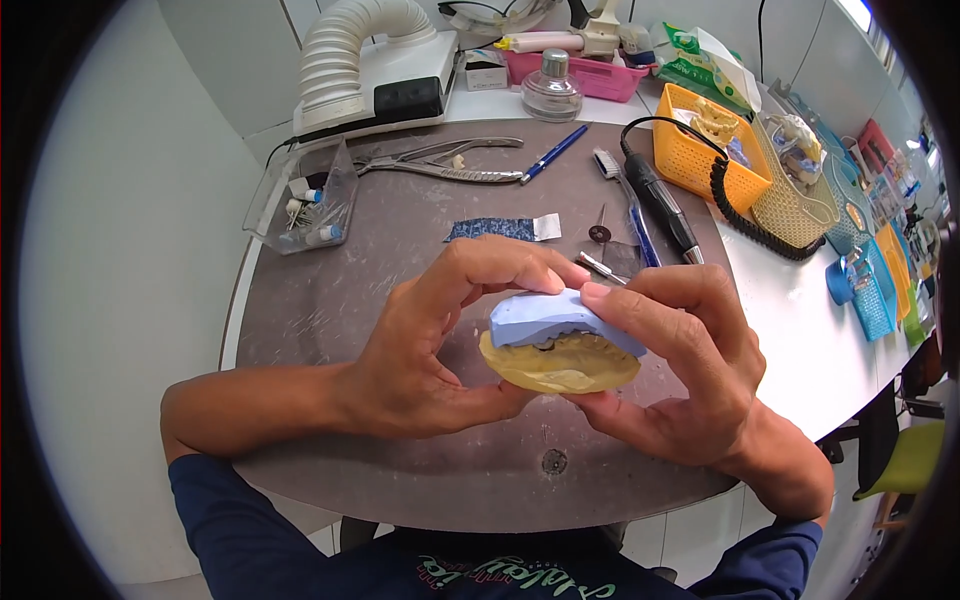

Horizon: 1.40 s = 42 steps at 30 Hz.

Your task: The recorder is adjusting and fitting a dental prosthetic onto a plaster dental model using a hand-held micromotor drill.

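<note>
Between my two hands, above the middle of the desk, is a pair of dental casts fitted together. The upper one is a light blue dental cast (545, 313), the lower a yellow dental cast (560, 366); a row of teeth shows dimly at the seam. My left hand (440, 335) grips the pair from the left, fingertips on the blue top and thumb under the yellow base. From the right, my right hand (690, 365) pinches it the same way. Just beyond lie a metal bur-like piece (602, 267) and a strip of blue articulating paper (492, 229).
Pliers (440, 161), a blue pen (555, 153), a toothbrush (628, 205) and a corded handpiece (663, 205) lie across the far desk. At the left stands a clear plastic box (305, 215). A dust extractor with a white hose (345, 60) is behind it. Baskets, one orange (715, 165), line the right.
</note>
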Each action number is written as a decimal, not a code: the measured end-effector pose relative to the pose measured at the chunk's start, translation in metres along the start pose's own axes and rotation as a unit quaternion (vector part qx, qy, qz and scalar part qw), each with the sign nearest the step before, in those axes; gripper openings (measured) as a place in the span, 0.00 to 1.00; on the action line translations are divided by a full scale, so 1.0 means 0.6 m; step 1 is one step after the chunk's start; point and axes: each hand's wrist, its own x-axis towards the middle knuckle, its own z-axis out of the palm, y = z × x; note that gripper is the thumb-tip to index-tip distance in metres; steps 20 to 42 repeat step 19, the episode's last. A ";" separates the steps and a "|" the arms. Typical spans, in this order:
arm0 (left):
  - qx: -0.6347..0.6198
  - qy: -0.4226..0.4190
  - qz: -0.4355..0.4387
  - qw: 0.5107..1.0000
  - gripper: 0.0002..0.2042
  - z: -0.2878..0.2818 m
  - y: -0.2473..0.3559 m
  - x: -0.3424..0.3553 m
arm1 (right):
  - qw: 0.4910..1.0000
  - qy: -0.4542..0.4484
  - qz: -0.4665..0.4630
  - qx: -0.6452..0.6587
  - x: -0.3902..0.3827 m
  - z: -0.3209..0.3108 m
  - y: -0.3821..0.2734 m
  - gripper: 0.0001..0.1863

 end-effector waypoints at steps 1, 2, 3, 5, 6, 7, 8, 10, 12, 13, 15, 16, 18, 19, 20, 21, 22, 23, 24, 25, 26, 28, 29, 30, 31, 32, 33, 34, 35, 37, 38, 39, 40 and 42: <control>0.017 0.009 -0.004 1.000 0.30 -0.001 0.001 -0.002 | 1.000 0.000 0.000 0.002 0.000 0.000 -0.001 0.34; 0.018 0.010 -0.005 1.000 0.30 -0.001 0.001 -0.003 | 1.000 -0.004 -0.002 -0.001 0.001 0.000 -0.002 0.34; 0.023 0.016 -0.001 1.000 0.30 -0.001 0.002 -0.003 | 1.000 -0.008 -0.003 -0.004 0.001 0.000 -0.003 0.34; 0.027 0.023 0.002 0.999 0.30 0.000 0.001 -0.003 | 1.000 -0.009 -0.005 -0.007 0.000 0.000 -0.003 0.34; 0.031 0.026 0.006 0.999 0.30 0.000 0.000 -0.003 | 1.000 -0.010 -0.006 -0.011 0.000 0.000 -0.003 0.34; 0.035 0.028 0.010 0.999 0.30 0.000 0.000 -0.003 | 1.000 -0.010 -0.006 -0.011 0.000 -0.001 -0.004 0.34; 0.035 0.028 0.010 0.999 0.30 0.000 0.000 -0.002 | 1.000 -0.012 -0.004 -0.015 0.001 -0.002 -0.006 0.33; 0.036 0.030 0.002 0.999 0.30 0.000 0.003 -0.002 | 1.000 -0.014 -0.003 -0.019 0.001 -0.003 -0.006 0.33; 0.039 0.031 0.005 0.999 0.30 0.000 0.002 -0.002 | 1.000 -0.014 0.001 -0.019 0.001 -0.003 -0.006 0.33; 0.041 0.031 0.009 0.999 0.30 0.000 0.001 -0.002 | 1.000 -0.015 0.001 -0.019 0.001 -0.003 -0.006 0.33; 0.036 0.035 0.006 0.999 0.30 0.001 0.001 -0.003 | 1.000 -0.016 -0.003 -0.023 0.002 -0.004 -0.006 0.33; 0.030 0.037 0.003 0.999 0.30 0.001 0.001 -0.004 | 1.000 -0.016 -0.003 -0.023 0.002 -0.004 -0.006 0.33; 0.034 0.035 0.005 0.999 0.30 0.001 0.002 -0.003 | 1.000 -0.016 -0.002 -0.025 0.002 -0.005 -0.008 0.33; 0.039 0.032 0.007 0.999 0.30 0.000 0.002 -0.003 | 1.000 -0.017 -0.002 -0.025 0.002 -0.004 -0.008 0.33; 0.039 0.032 0.007 0.999 0.30 0.000 0.002 -0.003 | 1.000 -0.017 -0.002 -0.025 0.002 -0.004 -0.008 0.33; 0.039 0.032 0.007 0.999 0.30 0.000 0.002 -0.003 | 1.000 -0.017 -0.002 -0.025 0.002 -0.004 -0.008 0.33; 0.039 0.032 0.007 0.999 0.30 0.000 0.002 -0.003 | 1.000 -0.017 -0.002 -0.025 0.002 -0.004 -0.008 0.33; 0.039 0.032 0.007 0.999 0.30 0.000 0.002 -0.003 | 1.000 -0.017 -0.002 -0.025 0.002 -0.004 -0.008 0.33; 0.039 0.032 0.007 0.999 0.30 0.000 0.002 -0.003 | 1.000 -0.017 -0.002 -0.025 0.002 -0.004 -0.008 0.33; 0.039 0.032 0.007 0.999 0.30 0.000 0.002 -0.003 | 1.000 -0.017 -0.002 -0.025 0.002 -0.004 -0.008 0.33; 0.039 0.032 0.007 0.999 0.30 0.000 0.002 -0.003 | 1.000 -0.017 -0.002 -0.025 0.002 -0.004 -0.008 0.33; 0.039 0.032 0.007 0.999 0.30 0.000 0.002 -0.003 | 1.000 -0.017 -0.002 -0.025 0.002 -0.004 -0.008 0.33; 0.039 0.032 0.007 0.999 0.30 0.000 0.002 -0.003 | 1.000 -0.017 -0.002 -0.025 0.002 -0.004 -0.008 0.33; 0.039 0.032 0.007 0.999 0.30 0.000 0.002 -0.003 | 1.000 -0.017 -0.002 -0.025 0.002 -0.004 -0.008 0.33; 0.039 0.032 0.007 0.999 0.30 0.000 0.002 -0.003 | 1.000 -0.017 -0.002 -0.025 0.002 -0.004 -0.008 0.33; 0.039 0.032 0.007 0.999 0.30 0.000 0.002 -0.003 | 1.000 -0.017 -0.002 -0.025 0.002 -0.004 -0.008 0.33; 0.039 0.032 0.007 0.999 0.30 0.000 0.002 -0.003 | 1.000 -0.017 -0.002 -0.025 0.002 -0.004 -0.008 0.33; 0.039 0.032 0.007 0.999 0.30 0.000 0.002 -0.003 | 1.000 -0.017 -0.002 -0.025 0.002 -0.004 -0.008 0.33; 0.039 0.032 0.007 0.999 0.30 0.000 0.002 -0.003 | 1.000 -0.017 -0.002 -0.025 0.002 -0.004 -0.008 0.33; 0.039 0.032 0.007 0.999 0.30 0.000 0.002 -0.003 | 1.000 -0.017 -0.002 -0.025 0.002 -0.004 -0.008 0.33; 0.039 0.032 0.007 0.999 0.30 0.000 0.002 -0.003 | 1.000 -0.017 -0.002 -0.025 0.002 -0.004 -0.008 0.33; 0.039 0.032 0.007 0.999 0.30 0.000 0.002 -0.003 | 1.000 -0.017 -0.002 -0.025 0.002 -0.004 -0.008 0.33; 0.039 0.032 0.007 0.999 0.30 0.000 0.002 -0.003 | 1.000 -0.017 -0.002 -0.025 0.002 -0.004 -0.008 0.33; 0.039 0.032 0.007 0.999 0.30 0.000 0.002 -0.003 | 1.000 -0.017 -0.002 -0.025 0.002 -0.004 -0.008 0.33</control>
